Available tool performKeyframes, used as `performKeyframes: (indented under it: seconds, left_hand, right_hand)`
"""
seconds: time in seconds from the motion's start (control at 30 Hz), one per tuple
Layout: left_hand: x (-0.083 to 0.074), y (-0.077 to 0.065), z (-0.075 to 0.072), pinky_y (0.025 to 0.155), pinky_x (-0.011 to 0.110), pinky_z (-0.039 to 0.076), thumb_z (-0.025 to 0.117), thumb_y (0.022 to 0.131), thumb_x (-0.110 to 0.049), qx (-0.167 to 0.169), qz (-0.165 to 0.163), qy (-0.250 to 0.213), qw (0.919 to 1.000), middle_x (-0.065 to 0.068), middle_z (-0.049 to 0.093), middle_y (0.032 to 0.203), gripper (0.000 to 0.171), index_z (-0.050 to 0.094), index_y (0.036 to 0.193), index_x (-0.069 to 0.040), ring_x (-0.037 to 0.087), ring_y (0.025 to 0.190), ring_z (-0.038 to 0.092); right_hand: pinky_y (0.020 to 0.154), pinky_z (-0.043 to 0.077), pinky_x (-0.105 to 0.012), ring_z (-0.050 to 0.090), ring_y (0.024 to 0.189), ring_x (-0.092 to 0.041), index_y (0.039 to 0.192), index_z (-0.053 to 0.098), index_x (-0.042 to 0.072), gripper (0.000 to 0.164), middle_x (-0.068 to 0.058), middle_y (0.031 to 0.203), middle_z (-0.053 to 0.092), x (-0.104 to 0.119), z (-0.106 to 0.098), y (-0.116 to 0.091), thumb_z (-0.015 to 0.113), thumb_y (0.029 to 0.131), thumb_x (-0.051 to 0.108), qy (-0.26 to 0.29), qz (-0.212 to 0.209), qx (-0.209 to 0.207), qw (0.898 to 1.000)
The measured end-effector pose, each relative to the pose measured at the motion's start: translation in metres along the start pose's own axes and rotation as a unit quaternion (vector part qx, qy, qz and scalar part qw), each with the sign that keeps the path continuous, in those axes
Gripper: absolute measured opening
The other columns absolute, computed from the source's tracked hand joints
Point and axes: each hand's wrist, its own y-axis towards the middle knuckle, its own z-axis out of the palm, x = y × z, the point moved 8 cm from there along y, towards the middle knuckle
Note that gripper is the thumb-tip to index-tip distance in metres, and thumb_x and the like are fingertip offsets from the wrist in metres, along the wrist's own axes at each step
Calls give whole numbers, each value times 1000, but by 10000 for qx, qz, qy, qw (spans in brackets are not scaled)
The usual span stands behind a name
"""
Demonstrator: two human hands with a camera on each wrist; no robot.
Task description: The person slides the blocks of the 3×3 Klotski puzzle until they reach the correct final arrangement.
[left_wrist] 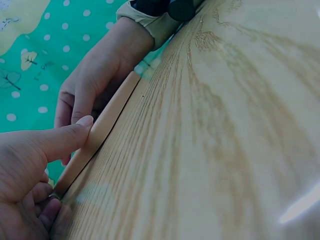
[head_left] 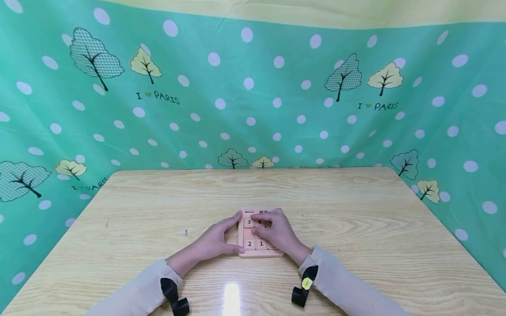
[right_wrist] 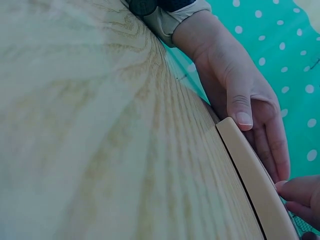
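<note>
A pale pink number sliding puzzle [head_left: 242, 254] lies flat on the table, its numbered tiles facing up. Tiles marked 3, 6, 2 and 1 show, and a gap without a tile is at the left of the middle row. My left hand [head_left: 213, 240] holds the puzzle by its left side, thumb at the near corner and fingers at the far one. Over the right part of the puzzle, my right hand [head_left: 281, 232] has its index finger and thumb down at the tiles, covering several of them. In the left wrist view, the left thumb [left_wrist: 70, 137] presses on the puzzle's edge.
The wood-grain table [head_left: 138, 210] reaches back to a green dotted curtain [head_left: 253, 109] with printed trees, which also hangs at both sides. Black straps with cameras [head_left: 174, 296] sit on both wrists. Light reflects off the tabletop in front of the puzzle.
</note>
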Motion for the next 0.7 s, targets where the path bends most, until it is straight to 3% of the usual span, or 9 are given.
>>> performKeyframes:
  seconds: [0.23, 0.7]
  left_hand:
    - [0, -1, -1, 114, 49, 18, 80, 73, -35, -35, 61, -15, 10000, 12, 27, 153, 98, 25, 148, -5, 32, 140, 23]
    - [-3, -1, 0, 115, 46, 19, 80, 73, -35, -8, 12, 12, 10000, 9, 25, 153, 98, 25, 148, -6, 29, 141, 22]
  right_hand:
    - [74, 37, -26, 40, 86, -13, 109, 72, 13, 34, -1, 96, 58, 4, 0, 1, 77, 76, 14, -99, -4, 11, 10000]
    - [74, 37, -28, 42, 87, -14, 103, 75, 17, 24, 2, 97, 63, 2, -1, 0, 76, 78, 17, -55, -35, 144, 9999]
